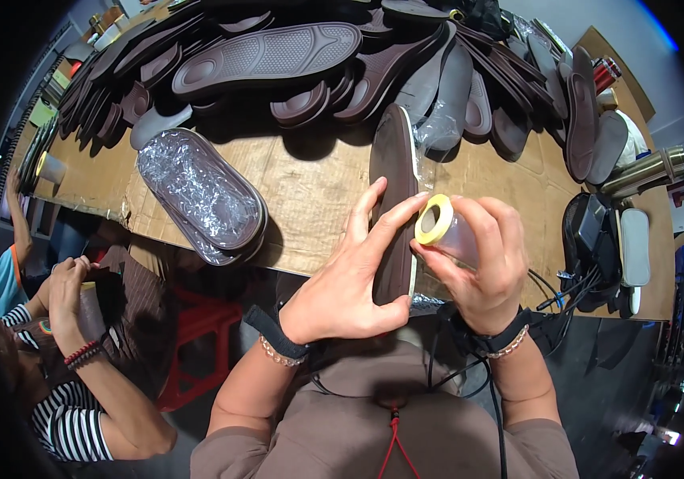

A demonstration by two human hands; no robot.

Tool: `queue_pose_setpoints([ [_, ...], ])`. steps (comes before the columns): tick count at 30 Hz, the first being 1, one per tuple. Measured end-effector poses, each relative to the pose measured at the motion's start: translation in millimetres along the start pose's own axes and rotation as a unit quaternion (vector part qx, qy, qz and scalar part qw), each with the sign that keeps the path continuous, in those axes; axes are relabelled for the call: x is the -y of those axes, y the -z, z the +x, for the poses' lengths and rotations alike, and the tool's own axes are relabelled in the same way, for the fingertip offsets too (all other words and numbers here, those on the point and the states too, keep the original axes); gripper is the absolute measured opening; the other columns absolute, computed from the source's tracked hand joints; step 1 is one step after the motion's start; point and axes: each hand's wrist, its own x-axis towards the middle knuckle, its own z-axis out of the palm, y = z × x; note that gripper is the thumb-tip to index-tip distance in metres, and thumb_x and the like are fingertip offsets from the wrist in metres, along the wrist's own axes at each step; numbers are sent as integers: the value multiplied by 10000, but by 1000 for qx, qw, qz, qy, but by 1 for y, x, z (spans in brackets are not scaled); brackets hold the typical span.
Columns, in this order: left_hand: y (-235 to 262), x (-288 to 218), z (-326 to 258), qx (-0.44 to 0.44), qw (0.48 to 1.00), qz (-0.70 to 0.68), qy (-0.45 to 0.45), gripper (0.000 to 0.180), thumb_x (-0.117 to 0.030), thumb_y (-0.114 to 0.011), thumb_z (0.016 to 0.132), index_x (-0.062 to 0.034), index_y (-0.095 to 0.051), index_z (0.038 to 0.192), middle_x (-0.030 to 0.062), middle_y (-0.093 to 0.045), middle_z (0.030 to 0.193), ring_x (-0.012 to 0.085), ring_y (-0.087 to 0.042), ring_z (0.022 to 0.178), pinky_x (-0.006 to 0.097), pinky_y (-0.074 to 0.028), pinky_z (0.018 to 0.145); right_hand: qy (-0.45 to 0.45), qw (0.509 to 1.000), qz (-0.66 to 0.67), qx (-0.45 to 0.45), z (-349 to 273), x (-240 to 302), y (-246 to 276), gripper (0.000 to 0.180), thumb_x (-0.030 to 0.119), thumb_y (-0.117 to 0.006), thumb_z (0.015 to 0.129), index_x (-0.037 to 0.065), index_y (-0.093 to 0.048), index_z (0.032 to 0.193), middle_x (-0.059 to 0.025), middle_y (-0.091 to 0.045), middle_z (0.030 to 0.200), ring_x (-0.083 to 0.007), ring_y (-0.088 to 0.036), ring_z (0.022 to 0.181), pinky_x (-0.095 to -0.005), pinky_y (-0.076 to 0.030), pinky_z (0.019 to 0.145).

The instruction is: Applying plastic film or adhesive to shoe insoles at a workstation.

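Brown sole (398, 182) points forward, long axis running near-to-far

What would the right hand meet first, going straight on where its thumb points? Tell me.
Most likely the long dark brown sole with a pale edge, just left of the right hand; depth is unclear, so they may be touching.
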Motion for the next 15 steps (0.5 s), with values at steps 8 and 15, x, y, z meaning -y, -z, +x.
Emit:
queue_pose_setpoints([
  [8,-3,-2,-1,33,997,-14,64,1056,-244,-774,681,-75,-348,1632,194,-360,1668,483,-115,1622,566,-227,1296,-4,996,74,46,1,-17,1,681,177,-945,694,37,-682,1307,-153,-705,1148,-363,-668,1005,-448,-552,884],
  [15,1,-7,-3,21,997,-16,75,1062,-245,-801,667,-107,-363,1625,281,-256,1678,495,-139,1616,560,-277,1280,28,998,52,-27,-1,-10,16,713,170,-982,649,17,-685,1279,-140,-719,1156,-334,-667,1004,-432,-534,888],
])
